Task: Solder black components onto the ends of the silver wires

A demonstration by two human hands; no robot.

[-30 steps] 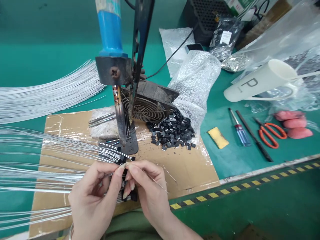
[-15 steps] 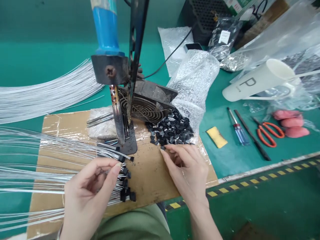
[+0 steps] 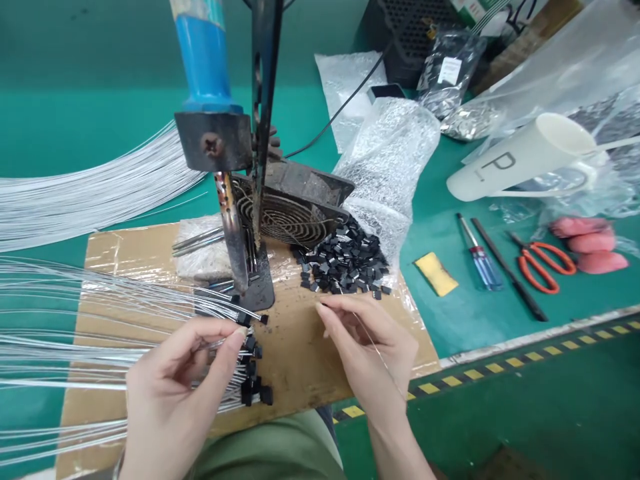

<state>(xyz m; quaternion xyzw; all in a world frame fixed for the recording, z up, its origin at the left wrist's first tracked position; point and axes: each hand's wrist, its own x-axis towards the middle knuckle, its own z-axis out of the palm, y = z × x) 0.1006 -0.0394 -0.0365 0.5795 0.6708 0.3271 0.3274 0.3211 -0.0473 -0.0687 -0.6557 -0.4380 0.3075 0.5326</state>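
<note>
My left hand (image 3: pixel 187 393) is closed in a pinch on the end of a thin white wire, beside several black connectors (image 3: pixel 250 380) fixed to other white wires (image 3: pixel 110 347). To the right, my right hand (image 3: pixel 373 353) has thumb and forefinger pinched together; a small dark bit at their tips is probably a black connector. A thin solder wire (image 3: pixel 373 343) runs across this hand. Just beyond its fingers lies a heap of loose black connectors (image 3: pixel 345 260). A soldering iron (image 3: pixel 233 230) with a blue handle hangs tip down in a stand, beyond my left fingertips.
Cardboard (image 3: pixel 295 373) covers the work spot. Behind the iron leans a dusty fan (image 3: pixel 290 207). A bundle of white wires (image 3: pixel 100 190) lies far left. On the right are a yellow sponge (image 3: pixel 437 273), a screwdriver (image 3: pixel 480 257), a black rod (image 3: pixel 510 270), orange-handled scissors (image 3: pixel 545 267) and a tipped mug (image 3: pixel 520 160).
My right hand has left my left hand, gone right to the edge of the connector heap, then drawn back slightly toward me. My left hand has shifted a little left, still pinching.
</note>
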